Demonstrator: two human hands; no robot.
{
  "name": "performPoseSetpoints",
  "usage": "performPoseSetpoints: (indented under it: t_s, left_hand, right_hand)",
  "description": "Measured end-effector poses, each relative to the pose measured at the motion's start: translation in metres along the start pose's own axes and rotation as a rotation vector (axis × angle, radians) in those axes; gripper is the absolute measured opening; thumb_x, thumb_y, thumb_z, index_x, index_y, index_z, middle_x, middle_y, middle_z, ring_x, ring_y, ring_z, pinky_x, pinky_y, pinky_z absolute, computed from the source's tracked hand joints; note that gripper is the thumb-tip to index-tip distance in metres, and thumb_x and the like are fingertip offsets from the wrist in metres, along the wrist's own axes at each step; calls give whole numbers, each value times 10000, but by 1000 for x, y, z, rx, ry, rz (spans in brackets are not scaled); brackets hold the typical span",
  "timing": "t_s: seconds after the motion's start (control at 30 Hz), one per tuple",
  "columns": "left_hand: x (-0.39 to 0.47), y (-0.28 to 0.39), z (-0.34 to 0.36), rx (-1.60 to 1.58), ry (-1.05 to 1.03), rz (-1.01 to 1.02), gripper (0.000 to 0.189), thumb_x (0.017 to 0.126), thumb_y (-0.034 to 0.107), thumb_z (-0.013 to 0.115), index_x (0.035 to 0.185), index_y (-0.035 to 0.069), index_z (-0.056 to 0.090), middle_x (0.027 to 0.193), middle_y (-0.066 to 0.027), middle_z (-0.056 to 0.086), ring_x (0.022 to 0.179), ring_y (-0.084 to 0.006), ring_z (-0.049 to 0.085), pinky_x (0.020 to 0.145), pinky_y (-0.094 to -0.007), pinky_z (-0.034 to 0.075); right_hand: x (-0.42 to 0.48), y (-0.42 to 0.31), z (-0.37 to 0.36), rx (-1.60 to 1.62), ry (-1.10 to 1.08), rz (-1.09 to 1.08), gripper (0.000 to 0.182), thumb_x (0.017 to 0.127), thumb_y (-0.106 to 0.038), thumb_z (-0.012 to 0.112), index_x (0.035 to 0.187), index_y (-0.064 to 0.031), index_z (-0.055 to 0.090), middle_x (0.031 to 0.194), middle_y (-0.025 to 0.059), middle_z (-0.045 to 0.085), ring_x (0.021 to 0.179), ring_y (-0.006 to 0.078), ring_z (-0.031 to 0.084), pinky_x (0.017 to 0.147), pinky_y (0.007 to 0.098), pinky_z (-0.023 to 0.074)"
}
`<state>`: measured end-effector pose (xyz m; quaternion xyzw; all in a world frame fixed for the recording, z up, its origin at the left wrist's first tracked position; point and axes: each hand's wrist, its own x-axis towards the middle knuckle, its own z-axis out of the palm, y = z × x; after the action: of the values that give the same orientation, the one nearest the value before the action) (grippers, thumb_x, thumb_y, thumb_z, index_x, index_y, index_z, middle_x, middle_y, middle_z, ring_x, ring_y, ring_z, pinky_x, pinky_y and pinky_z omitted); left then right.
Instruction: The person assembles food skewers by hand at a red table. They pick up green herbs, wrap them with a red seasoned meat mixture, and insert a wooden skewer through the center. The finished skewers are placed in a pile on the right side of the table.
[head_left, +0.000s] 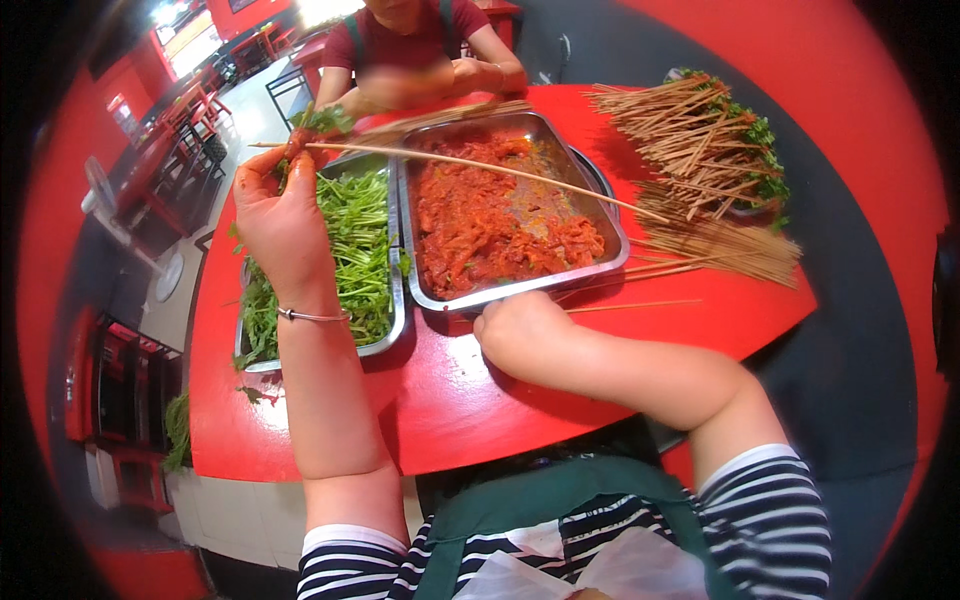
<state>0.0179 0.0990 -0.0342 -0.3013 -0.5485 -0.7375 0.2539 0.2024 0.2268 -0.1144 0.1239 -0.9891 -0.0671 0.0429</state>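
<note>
Raised at the left, my left hand (281, 202) pinches a small piece of red-marinated meat (298, 139) with leafy green herb (326, 120) in it. A long bamboo skewer (480, 166) runs through or against this bundle, its other end reaching out over the tray of meat. Below the hand is a metal tray (397, 300) of cut green herb stems (356, 225). Red marinated meat (480, 232) lies in a second metal tray (517, 289). At that tray's near rim is my right hand (521, 330), curled, with its fingers hidden from view.
On the red table (442, 420), loose bamboo skewers (727, 251) lie at the right. Behind them is a pile of skewers loaded with greens (675, 142). Across the table sits a person (405, 52), with more skewers (457, 120) before them. A white fan (101, 195) stands at the left.
</note>
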Motion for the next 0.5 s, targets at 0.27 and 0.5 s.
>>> performPoseSetpoints:
  t_s: [0.27,0.5]
  left_hand:
    - [-1,-4,11,-7,-40,-13,138,814,-47,598,937,-31,539,959,-93,575,867,-140,560,792,-251,454]
    - [-24,-3,29,20,-134,91,177,790,-76,605,934,11,551,936,-46,568,892,-133,553,823,-258,430]
  right_hand:
    - [-2,12,7,30,-78,-86,101,723,-92,541,722,-46,631,704,130,633,675,276,632,573,383,495]
    - [-8,58,-103,927,393,36,149,774,-94,546,879,-6,606,785,174,613,715,275,617,655,363,484]
